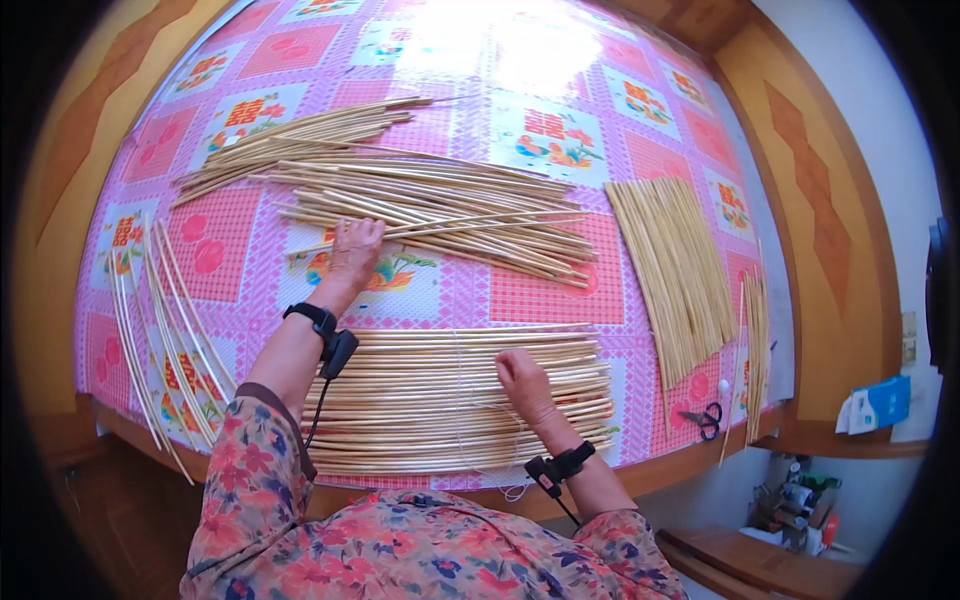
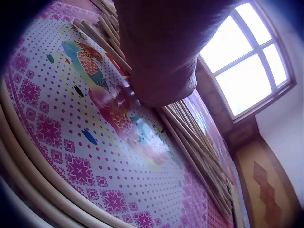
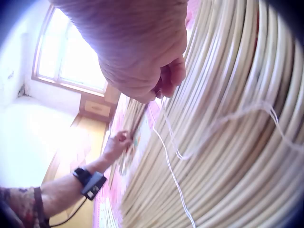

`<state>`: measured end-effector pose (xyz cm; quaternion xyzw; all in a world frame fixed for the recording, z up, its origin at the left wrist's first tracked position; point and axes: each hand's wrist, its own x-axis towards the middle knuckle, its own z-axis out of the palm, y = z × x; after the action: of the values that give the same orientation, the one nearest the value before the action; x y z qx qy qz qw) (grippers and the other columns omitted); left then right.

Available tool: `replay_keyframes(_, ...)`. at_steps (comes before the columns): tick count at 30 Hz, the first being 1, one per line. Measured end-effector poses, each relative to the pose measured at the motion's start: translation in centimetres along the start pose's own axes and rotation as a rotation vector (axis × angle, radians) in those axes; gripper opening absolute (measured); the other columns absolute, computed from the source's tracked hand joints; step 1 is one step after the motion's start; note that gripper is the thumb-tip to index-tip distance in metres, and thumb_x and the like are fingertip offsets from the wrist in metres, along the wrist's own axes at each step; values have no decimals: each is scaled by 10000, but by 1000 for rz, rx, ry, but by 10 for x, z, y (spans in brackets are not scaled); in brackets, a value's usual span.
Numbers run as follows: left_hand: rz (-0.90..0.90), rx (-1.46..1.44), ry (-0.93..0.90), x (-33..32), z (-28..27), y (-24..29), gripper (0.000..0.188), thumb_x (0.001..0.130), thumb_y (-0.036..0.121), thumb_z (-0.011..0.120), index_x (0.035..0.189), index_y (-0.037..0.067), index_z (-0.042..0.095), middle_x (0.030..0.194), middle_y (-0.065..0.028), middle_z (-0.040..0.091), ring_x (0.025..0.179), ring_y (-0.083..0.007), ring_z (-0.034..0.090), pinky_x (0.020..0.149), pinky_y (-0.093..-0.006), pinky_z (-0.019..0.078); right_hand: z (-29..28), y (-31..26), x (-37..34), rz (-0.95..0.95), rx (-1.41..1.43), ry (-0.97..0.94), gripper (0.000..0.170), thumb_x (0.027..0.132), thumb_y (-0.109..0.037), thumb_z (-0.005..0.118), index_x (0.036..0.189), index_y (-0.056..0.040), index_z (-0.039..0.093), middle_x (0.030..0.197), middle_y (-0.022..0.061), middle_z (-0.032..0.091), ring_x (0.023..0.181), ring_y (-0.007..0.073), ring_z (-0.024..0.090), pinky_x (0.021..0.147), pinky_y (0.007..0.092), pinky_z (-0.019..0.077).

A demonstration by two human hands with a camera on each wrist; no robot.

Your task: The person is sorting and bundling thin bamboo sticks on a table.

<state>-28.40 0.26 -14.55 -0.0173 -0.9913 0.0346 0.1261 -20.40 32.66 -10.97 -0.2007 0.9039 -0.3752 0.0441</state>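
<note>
My left hand [image 1: 357, 255] is at the near side of a loose pile of pale, thin stalks [image 1: 480, 190]. Its fingers grip a stalk [image 1: 480, 222] that lies slantwise over the pile; the left wrist view hides the fingertips behind the hand [image 2: 161, 61]. Closer to my body lies a row of parallel stalks [image 1: 400, 405], crossed by thin string. Above this row, my right hand [image 1: 525, 385] has curled fingers. They pinch a white string [image 3: 170, 164], which hangs in a loop over the stalks in the right wrist view.
A finished-looking stalk mat [image 1: 675, 270] lies at the right, with dark-handled scissors [image 1: 708, 420] near its lower corner. Thin loose stalks [image 1: 165, 330] spread at the left edge. A patterned pink tablecloth [image 1: 545, 300] covers the surface. A wooden edge [image 1: 800, 200] rises at the right.
</note>
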Motion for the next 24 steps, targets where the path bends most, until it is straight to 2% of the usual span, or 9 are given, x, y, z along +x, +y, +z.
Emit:
replay_keyframes(4,67,34,7,0,1,-2,244,731,116,500,971,74,511,867,-50,517,845,-200,510,734,-380,382,-76,45,34,330,473,295,73,845,-105,502,855,-43,541,633,12,507,479,69,477,434,210,400)
replay_keyframes(6,86,25,-10,-2,3,-2,241,729,112,499,967,74,512,859,-49,513,840,-198,509,718,-371,387,-135,45,54,337,624,591,71,849,-96,496,884,-43,529,638,-9,487,480,39,439,394,172,352)
replay_keyframes(8,98,21,-25,-2,1,-3,239,728,108,498,964,75,514,851,-49,510,835,-196,508,703,-362,391,-174,17,61,206,632,675,72,843,-83,500,884,-31,527,651,-6,492,494,33,440,402,168,353)
replay_keyframes(9,103,-8,34,-2,-2,-3,229,727,98,495,955,75,514,843,-52,504,827,-202,507,688,-355,396,-177,6,60,205,636,674,72,843,-83,500,884,-31,527,651,-6,492,494,33,440,402,168,353)
replay_keyframes(13,69,-160,114,-6,-25,-3,241,700,30,487,937,71,506,839,-77,491,823,-245,497,688,-350,405,-124,-14,46,194,572,75,75,812,-70,536,883,-46,545,686,36,527,542,97,504,471,230,416)
replay_keyframes(15,86,-249,123,-12,-51,-4,234,730,16,462,953,60,514,839,-90,507,807,-268,509,691,-368,427,-70,-16,39,-253,98,28,91,776,-57,559,866,-54,547,724,90,550,612,204,540,545,316,443)
replay_keyframes(19,31,-475,39,-38,-97,-1,141,786,48,461,908,37,532,750,-99,557,677,-259,550,600,-343,450,-10,-5,53,-271,-32,-12,62,778,-89,539,830,-55,536,743,108,546,700,270,548,617,363,447)
replay_keyframes(22,-211,-1150,-613,-58,-145,0,171,860,119,444,935,33,572,602,11,491,541,-57,459,487,-206,381,13,18,81,-329,-248,14,30,771,-109,517,777,-83,532,743,89,543,708,263,544,631,374,441)
replay_keyframes(24,-253,-1289,-684,-74,-159,-4,182,861,122,446,954,28,570,606,15,493,524,-49,449,471,-195,369,22,36,94,-371,-337,14,34,769,-118,509,769,-95,534,741,80,542,719,254,545,633,374,438)
